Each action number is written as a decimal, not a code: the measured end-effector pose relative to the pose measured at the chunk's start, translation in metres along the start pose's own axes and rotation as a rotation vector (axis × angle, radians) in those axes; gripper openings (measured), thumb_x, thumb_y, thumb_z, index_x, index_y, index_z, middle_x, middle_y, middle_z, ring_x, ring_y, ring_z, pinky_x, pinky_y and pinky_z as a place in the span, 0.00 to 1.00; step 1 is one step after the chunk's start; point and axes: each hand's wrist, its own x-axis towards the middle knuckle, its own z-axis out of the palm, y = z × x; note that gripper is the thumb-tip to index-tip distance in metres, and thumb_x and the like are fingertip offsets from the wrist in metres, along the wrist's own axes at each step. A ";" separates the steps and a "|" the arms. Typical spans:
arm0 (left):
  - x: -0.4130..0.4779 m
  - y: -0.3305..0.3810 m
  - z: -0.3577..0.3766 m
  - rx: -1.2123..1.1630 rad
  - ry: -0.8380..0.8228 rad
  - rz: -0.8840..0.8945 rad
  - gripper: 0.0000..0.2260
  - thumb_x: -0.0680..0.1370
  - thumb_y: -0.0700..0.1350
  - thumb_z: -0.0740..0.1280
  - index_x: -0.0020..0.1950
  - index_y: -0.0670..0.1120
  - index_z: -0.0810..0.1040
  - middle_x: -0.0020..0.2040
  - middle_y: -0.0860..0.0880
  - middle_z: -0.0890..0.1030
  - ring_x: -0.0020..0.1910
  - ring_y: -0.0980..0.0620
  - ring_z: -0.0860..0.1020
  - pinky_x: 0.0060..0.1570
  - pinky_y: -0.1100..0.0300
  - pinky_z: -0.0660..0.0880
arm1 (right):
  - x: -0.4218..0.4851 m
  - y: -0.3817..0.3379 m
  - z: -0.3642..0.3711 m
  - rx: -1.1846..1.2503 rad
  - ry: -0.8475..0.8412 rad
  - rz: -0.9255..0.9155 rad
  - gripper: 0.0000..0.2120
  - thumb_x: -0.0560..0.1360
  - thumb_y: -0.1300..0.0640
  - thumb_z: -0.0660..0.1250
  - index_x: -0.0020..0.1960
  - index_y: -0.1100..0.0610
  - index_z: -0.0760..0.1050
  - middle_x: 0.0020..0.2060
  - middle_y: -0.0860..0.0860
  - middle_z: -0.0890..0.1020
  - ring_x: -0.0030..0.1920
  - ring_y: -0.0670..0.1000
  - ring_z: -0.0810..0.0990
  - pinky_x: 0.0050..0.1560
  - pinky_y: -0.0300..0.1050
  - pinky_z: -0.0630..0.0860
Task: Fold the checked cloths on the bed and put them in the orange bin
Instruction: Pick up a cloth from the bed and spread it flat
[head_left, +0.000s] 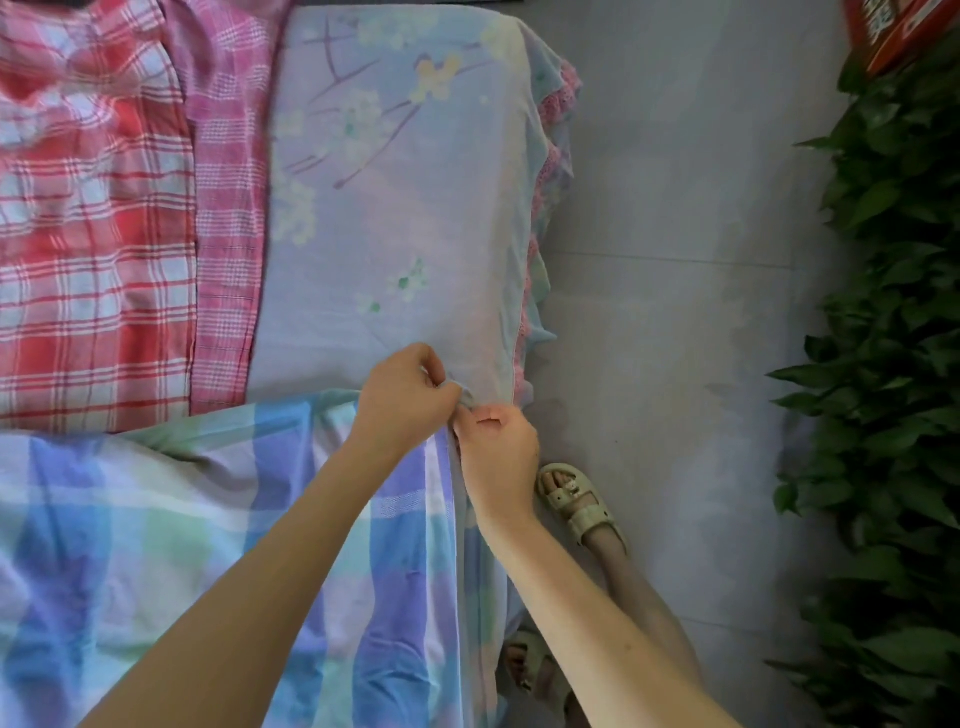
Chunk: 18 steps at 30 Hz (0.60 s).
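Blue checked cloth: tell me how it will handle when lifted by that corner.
Probably floppy: the blue checked cloth lies rumpled on the floral sheet and drapes over its edge, so it should hang limp from the left hand and right hand. Likely light, since pinching fingers seem enough. It may drag on that sheet rather than slide cleanly.

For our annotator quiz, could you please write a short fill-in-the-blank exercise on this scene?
1. The blue checked cloth is pinched at a corner by the left hand and the ____.
2. The pink checked cloth lies between the red checked cloth and the bare floral ____.
3. The person's feet wear pale ____.
4. Beyond the grey floor grows a leafy green ____.
Missing words: right hand; sheet; sandals; plant.
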 end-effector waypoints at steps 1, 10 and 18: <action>-0.001 0.001 -0.001 -0.018 -0.021 -0.012 0.05 0.70 0.40 0.67 0.36 0.45 0.71 0.27 0.50 0.71 0.31 0.46 0.74 0.39 0.51 0.78 | 0.001 -0.002 0.003 0.105 -0.029 0.104 0.13 0.74 0.57 0.67 0.33 0.58 0.71 0.26 0.50 0.72 0.29 0.47 0.68 0.30 0.40 0.66; -0.010 0.010 -0.011 -0.283 -0.258 -0.178 0.07 0.71 0.34 0.69 0.38 0.40 0.71 0.32 0.45 0.71 0.31 0.50 0.76 0.42 0.52 0.82 | 0.022 -0.045 -0.014 0.434 -0.345 0.603 0.10 0.76 0.67 0.56 0.37 0.61 0.70 0.33 0.55 0.74 0.29 0.51 0.75 0.21 0.31 0.70; -0.017 0.004 -0.009 -0.385 -0.261 0.009 0.07 0.73 0.33 0.67 0.40 0.44 0.73 0.36 0.49 0.78 0.37 0.52 0.78 0.47 0.64 0.78 | 0.055 -0.045 -0.036 -0.009 -0.221 0.299 0.12 0.68 0.75 0.56 0.33 0.60 0.69 0.29 0.55 0.65 0.26 0.48 0.63 0.25 0.37 0.58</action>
